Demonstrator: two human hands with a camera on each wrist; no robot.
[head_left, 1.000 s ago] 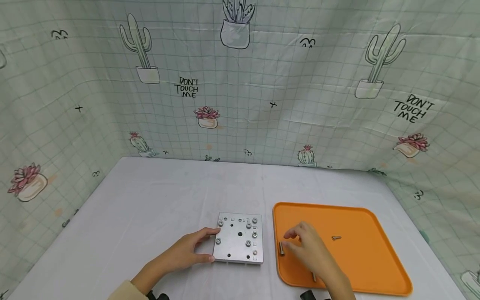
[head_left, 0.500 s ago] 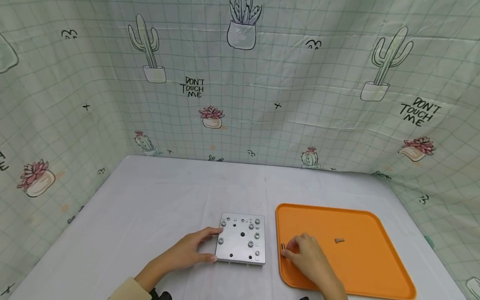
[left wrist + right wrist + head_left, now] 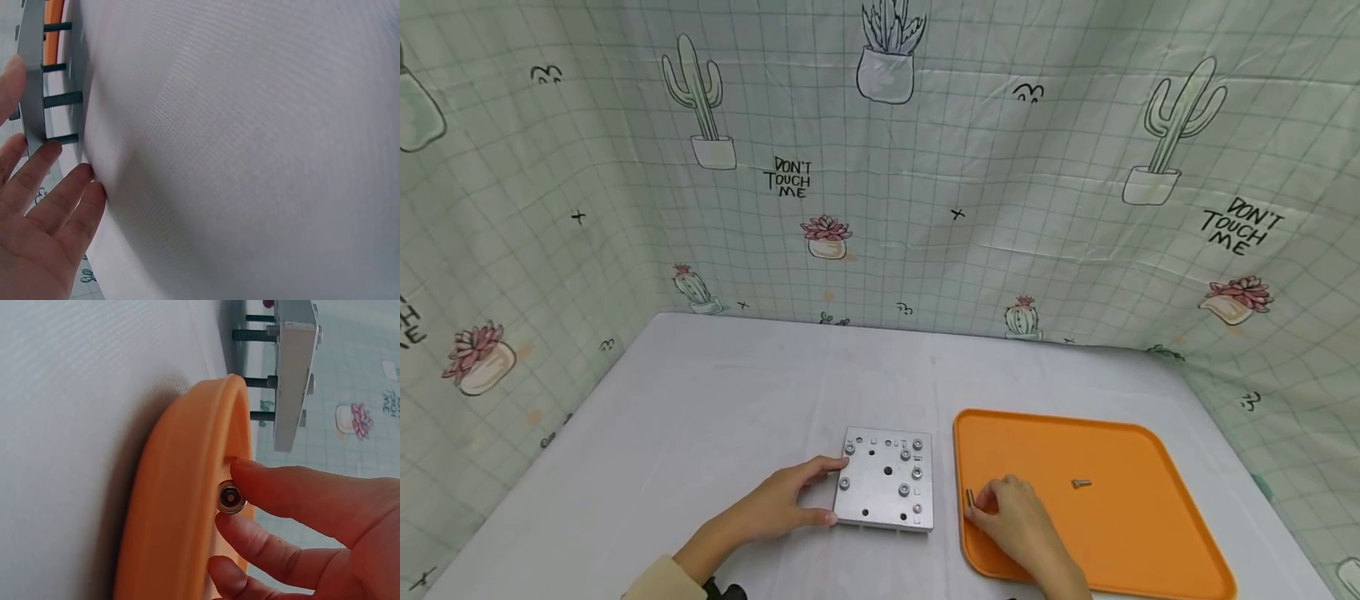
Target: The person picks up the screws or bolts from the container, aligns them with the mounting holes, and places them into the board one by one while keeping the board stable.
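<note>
Cactus-printed cloth [image 3: 880, 208] walls in a white tabletop [image 3: 715, 400] on three sides. At the near centre sits a square metal plate [image 3: 886, 492] carrying several fitted bolts, raised on threaded posts as seen from the left wrist. My left hand [image 3: 778, 504] rests against its 9 o'clock edge, fingers straight and relaxed, gripping nothing. Directly at the plate's 3 o'clock lies an orange tray [image 3: 1120, 450]. My right hand [image 3: 1011, 521] is down in the tray at its 9 o'clock rim, thumb and forefinger pinching a small socket-head bolt [image 3: 229, 497]; the right wrist view shows the bolt's head between the fingertips. A second loose bolt [image 3: 1081, 482] lies near the tray's centre, well apart.

Assessment: the bolt is light, rigid, smooth steel, liable to roll or slip. It is best taken across the shank just under the head.
</note>
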